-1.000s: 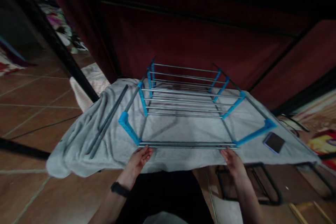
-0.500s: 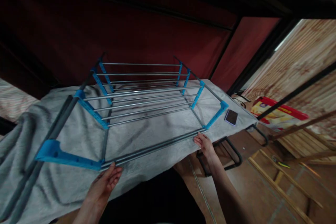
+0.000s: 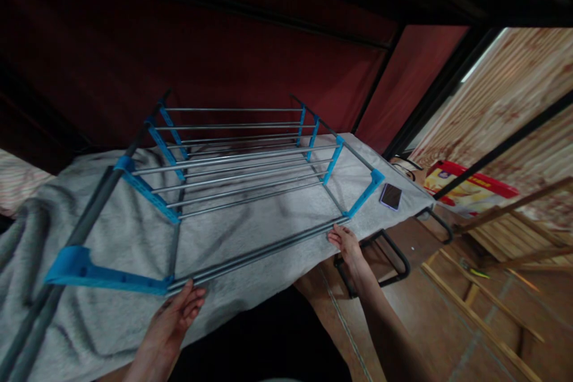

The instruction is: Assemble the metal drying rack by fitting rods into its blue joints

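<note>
Grasping the near bars (image 3: 264, 251) of a blue-and-grey rack (image 3: 237, 159) close to both ends: pinching lightly at the rack's left end with the left hand (image 3: 179, 307), and at its right end with the right hand (image 3: 346, 242). Cannot tell the firmness of either hold. Probably holding by opposite ends to steady the long edge evenly and stop any twisting of the rack.

Resting on a grey blanket (image 3: 111, 328) spread beneath the rack, seemingly for broad, soft support. Joined along both sides of the rack by blue brackets (image 3: 111, 279), apparently to set the rungs parallel and spaced apart.

Lying directly in front of the hands, with the near bars at the fingers and the rungs farther off, toward a red panel (image 3: 233, 54) behind the rack.

At the rack's near left corner, see grey tubes (image 3: 41, 328) too, running close by the bracket; cannot tell whether touching it. Perhaps laid there to stay out from between the rungs. Right of the rack, near but apart, find a phone-like device (image 3: 390, 197) lying flat, likely put there to be clear of the frame.
</note>
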Tool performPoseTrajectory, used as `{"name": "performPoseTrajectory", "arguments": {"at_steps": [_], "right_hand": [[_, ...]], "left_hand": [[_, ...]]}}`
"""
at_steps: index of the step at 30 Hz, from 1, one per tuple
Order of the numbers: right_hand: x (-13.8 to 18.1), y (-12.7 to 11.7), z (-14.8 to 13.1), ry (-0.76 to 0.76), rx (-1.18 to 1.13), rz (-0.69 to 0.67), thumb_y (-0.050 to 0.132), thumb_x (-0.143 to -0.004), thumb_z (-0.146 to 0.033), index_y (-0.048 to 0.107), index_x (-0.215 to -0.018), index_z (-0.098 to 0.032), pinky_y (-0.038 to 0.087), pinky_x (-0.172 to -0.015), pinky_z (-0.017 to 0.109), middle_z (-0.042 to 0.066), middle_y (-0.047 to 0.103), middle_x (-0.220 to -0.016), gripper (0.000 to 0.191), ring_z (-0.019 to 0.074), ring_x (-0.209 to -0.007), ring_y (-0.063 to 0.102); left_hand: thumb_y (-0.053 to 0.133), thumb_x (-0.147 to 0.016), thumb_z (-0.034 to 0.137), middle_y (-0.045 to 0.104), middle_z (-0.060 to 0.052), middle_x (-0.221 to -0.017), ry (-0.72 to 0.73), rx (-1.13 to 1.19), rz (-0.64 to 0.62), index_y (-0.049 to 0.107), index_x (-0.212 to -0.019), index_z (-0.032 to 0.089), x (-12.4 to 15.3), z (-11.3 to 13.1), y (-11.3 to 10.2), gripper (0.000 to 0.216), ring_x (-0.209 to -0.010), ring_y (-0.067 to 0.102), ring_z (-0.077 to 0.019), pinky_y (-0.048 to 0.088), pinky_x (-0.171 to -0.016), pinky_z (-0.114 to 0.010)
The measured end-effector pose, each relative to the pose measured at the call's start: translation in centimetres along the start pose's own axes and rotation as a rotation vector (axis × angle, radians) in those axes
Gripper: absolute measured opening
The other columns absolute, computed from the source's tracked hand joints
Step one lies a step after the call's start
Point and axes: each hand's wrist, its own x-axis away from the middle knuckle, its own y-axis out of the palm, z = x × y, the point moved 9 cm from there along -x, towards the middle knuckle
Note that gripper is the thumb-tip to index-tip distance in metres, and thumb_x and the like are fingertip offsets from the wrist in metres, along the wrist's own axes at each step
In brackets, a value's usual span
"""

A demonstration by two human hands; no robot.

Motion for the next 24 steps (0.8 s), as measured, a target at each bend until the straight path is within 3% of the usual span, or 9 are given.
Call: {"name": "performPoseTrajectory", "arguments": {"at_steps": [14, 24], "right_hand": [[-0.13, -0.04, 0.06, 0.04, 0.007, -0.022, 0.09, -0.07, -0.023, 0.055, -0.074, -0.022, 0.063, -0.058, 0.024, -0.001, 0.069, -0.066, 0.036, 0.0165, -0.06, 0.072], [-0.12, -0.21, 0.12, 0.061, 0.016, -0.007, 0.083, -0.074, -0.015, 0.057, -0.074, -0.02, 0.064, -0.059, 0.027, 0.001, 0.071, -0.069, 0.026, 0.0166, -0.061, 0.072]], "left_hand": [[0.063, -0.088, 0.002, 0.072, -0.004, -0.067, -0.003, 0.015, -0.006, 0.065, -0.078, 0.013, 0.18, -0.06, -0.09, 0.014, -0.05, 0.065, -0.0106, 0.05, -0.047, -0.016], [0.063, -0.085, -0.001, 0.073, -0.003, -0.068, -0.009, 0.03, -0.023, 0.065, -0.082, 0.014, 0.04, -0.31, -0.16, 0.015, -0.052, 0.066, -0.01, 0.052, -0.05, -0.016]]}}
